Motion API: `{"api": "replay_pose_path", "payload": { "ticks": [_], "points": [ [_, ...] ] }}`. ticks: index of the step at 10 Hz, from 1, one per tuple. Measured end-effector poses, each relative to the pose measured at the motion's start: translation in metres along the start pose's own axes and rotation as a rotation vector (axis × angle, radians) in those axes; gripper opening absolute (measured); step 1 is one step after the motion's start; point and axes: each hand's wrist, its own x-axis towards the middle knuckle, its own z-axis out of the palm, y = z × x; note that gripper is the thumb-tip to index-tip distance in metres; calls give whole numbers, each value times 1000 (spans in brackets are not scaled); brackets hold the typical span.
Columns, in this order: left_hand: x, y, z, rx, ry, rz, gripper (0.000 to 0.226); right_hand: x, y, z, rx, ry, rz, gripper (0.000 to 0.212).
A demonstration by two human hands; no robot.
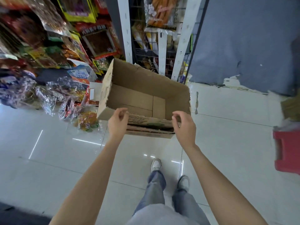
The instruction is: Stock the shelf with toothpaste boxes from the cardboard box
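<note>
An open cardboard box (141, 82) stands on the white tiled floor in front of me, and only its bare brown bottom shows inside. No toothpaste box is in sight. My left hand (117, 122) hovers over the near left corner of the box with its fingers loosely curled, holding nothing. Over the near right corner, my right hand (184, 125) hangs the same way, fingers loosely curled and empty. The near flap (149, 125) is folded down between the two hands.
Shelves packed with snack bags (53, 43) fill the left side, and plastic-wrapped packs (53, 96) lie on the floor beside the box. A white metal rack (162, 38) stands behind the box. A red stool (287, 153) sits at the right edge. My feet (168, 172) stand behind the box.
</note>
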Motion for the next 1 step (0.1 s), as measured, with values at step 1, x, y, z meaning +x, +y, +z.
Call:
{"api": "replay_pose_path", "payload": {
  "ticks": [1],
  "points": [
    [-32, -3, 2, -398, 49, -280, 21, -22, 0, -21, 101, -22, 22, 18]
  ]
}}
